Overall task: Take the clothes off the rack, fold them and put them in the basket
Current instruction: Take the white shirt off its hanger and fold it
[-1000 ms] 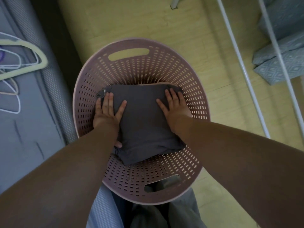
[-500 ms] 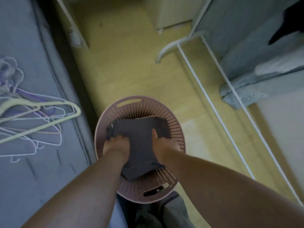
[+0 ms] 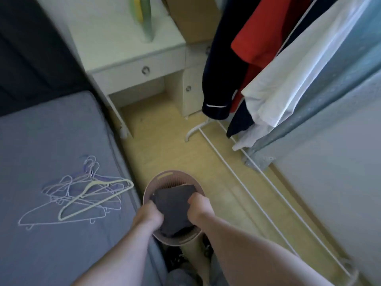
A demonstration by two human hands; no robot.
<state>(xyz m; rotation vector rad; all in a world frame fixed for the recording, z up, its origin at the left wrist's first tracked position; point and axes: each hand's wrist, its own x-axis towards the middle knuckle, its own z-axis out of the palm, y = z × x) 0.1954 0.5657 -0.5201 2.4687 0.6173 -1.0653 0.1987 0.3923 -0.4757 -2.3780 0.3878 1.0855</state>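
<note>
**Hands set at both sides of the folded garment in the basket**

Both hands are seen from behind the knuckles, so the fingertips are hidden. The left hand is held at the garment's left edge and the right hand at its right edge, each with fingers curled downward. Whether the cloth is pinched or only touched cannot be told through the blur. The dark grey garment is lodged inside the pink basket, which is stood on the floor just beside the bed. The basket's near rim is partly covered by the forearms. A heap of hangers is laid on the bed. The rack is cut off at the right edge, and the tops of the clothes hung on it are out of view. A white tabletop is made out beyond, its objects too blurred to name.

Compared with a second ago, the palms are no longer pressed flat with spread fingers on the garment. The garment is left where it was in the basket. Far more of the room is taken in.
</note>
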